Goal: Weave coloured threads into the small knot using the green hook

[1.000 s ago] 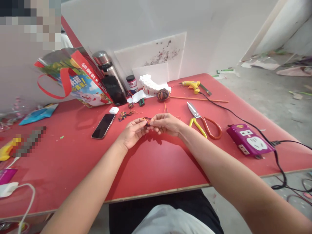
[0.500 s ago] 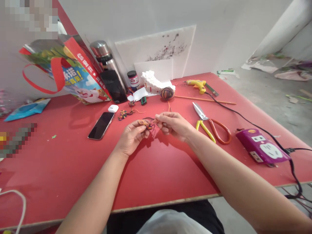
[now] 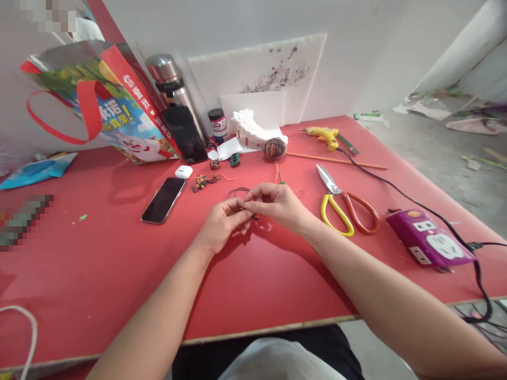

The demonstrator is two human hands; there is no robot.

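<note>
My left hand (image 3: 222,227) and my right hand (image 3: 279,206) meet above the red table, their fingertips pinched together. Between them is a small knotted piece of multicoloured yarn (image 3: 256,216), mostly hidden by the fingers. A dark loop of yarn (image 3: 238,190) shows just behind the fingers. Farther back lies a ball of multicoloured yarn (image 3: 274,148), with an orange strand running toward my right hand. Left of the hands rests another knotted yarn piece (image 3: 200,183) with loose tails.
Scissors (image 3: 336,198) lie right of my hands, near a purple power socket (image 3: 433,240) and its black cable. A yellow glue gun (image 3: 327,137) and thin stick (image 3: 336,160) lie behind. Leftward are a phone (image 3: 163,200), white earbud case (image 3: 184,172), steel flask (image 3: 164,71) and bag (image 3: 130,126).
My right hand has moved left against my left fingertips, and the yarn piece is now more covered. The whole view has shifted slightly.
</note>
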